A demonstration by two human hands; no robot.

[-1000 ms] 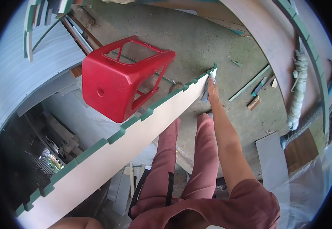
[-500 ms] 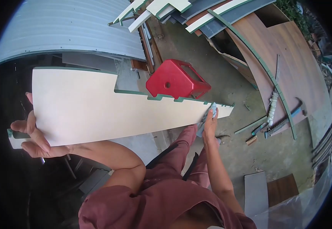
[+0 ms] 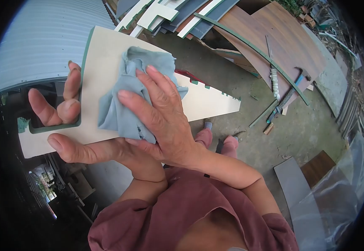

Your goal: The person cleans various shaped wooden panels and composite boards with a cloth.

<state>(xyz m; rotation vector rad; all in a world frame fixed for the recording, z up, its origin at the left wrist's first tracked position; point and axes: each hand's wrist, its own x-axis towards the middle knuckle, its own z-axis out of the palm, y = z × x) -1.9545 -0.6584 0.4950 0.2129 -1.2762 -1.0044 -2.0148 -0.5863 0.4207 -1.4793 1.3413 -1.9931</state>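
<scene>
A long cream-coloured board (image 3: 211, 99) with green edges and small notches tapers toward the right in front of me. My left hand (image 3: 83, 151) holds its wide left end from below. The left thumb lies across the near side, while the left fingers show through the cut-out beyond the board. My right hand (image 3: 165, 119) presses a crumpled light-blue cloth (image 3: 121, 102) flat against the wide part of the board, with fingers bent over it. A small dark tear shows in the cloth's lower edge.
Behind the board, only a sliver of a red stool (image 3: 189, 75) shows. At right, a hammer (image 3: 302, 74) and a cord-wrapped tool (image 3: 274, 83) lie on a wooden panel (image 3: 291, 39). Cut strips (image 3: 190, 23) are stacked at the top. Clear plastic sheeting (image 3: 337, 196) lies lower right.
My right hand and the cloth have moved from the narrow right tip to the wide left part. The board has tilted and shifted, now covering most of the stool.
</scene>
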